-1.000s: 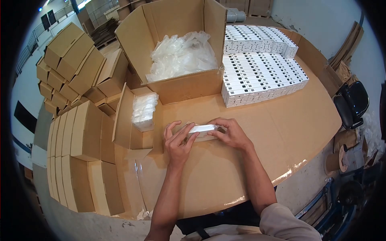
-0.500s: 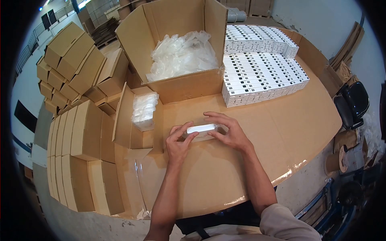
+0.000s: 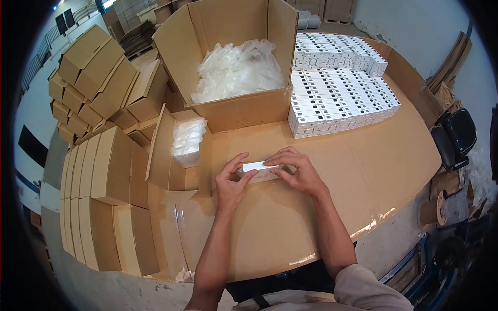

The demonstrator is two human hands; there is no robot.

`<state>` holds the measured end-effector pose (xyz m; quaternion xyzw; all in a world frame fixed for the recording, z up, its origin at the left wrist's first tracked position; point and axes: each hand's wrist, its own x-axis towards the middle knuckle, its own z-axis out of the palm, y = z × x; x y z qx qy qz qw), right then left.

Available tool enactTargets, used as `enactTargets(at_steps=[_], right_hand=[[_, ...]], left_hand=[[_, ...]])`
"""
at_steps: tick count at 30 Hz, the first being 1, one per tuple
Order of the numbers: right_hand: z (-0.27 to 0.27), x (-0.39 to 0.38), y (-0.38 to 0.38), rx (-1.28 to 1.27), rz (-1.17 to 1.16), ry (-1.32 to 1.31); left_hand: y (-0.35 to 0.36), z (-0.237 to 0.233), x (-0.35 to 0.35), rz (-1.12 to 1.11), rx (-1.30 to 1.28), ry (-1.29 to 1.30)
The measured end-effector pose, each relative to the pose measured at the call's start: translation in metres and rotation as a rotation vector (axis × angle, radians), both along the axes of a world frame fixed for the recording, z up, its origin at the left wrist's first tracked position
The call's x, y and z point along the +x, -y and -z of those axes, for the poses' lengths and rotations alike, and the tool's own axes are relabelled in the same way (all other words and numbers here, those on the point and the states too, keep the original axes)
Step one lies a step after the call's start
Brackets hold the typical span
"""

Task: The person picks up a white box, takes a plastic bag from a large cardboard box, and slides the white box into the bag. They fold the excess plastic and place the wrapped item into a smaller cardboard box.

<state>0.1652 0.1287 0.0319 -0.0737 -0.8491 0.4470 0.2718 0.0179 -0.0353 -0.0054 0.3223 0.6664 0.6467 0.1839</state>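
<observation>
Over the cardboard-covered table, a small white box [image 3: 254, 166] lies between my hands, with what looks like clear plastic around it. My left hand [image 3: 231, 181] grips its left end, thumb at the near side and index finger curved over the far side. At the right end, my right hand [image 3: 296, 172] has its thumb in front and its fingers bent over the top. To the left, an open carton [image 3: 162, 150] contains several plastic-wrapped white packs [image 3: 188, 142].
A large open cardboard box [image 3: 238, 111] full of clear plastic bags [image 3: 238, 72] stands at the back. Rows of white boxes [image 3: 342, 101] are stacked at the back right. Brown cartons [image 3: 111, 166] pile up on the left. A black chair [image 3: 456, 137] stands beyond the table's right edge.
My right hand has shifted slightly left, and its raised fingers have come down over the box's right end. My left index finger has lifted a little.
</observation>
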Motion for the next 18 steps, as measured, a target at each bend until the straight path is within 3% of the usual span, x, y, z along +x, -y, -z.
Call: enactTargets(at_steps=[2,5,8,11,18], right_hand=[[-0.002,0.0,0.0,0.036,0.013,0.021],[0.001,0.0,-0.001,0.128,0.017,-0.015],[0.0,0.0,0.001,-0.006,0.004,0.017],[0.004,-0.001,0.0,-0.028,-0.008,-0.044],[0.013,-0.003,-0.003,-0.124,0.049,-0.078]], left_hand=[[0.002,-0.01,0.003,0.026,-0.033,0.056],[0.0,0.003,0.001,0.014,0.007,-0.06],[0.001,0.008,0.002,0.024,0.026,0.073],[0.008,0.017,0.004,0.013,-0.159,0.091],[0.037,0.01,0.034,-0.127,-0.329,-0.517]])
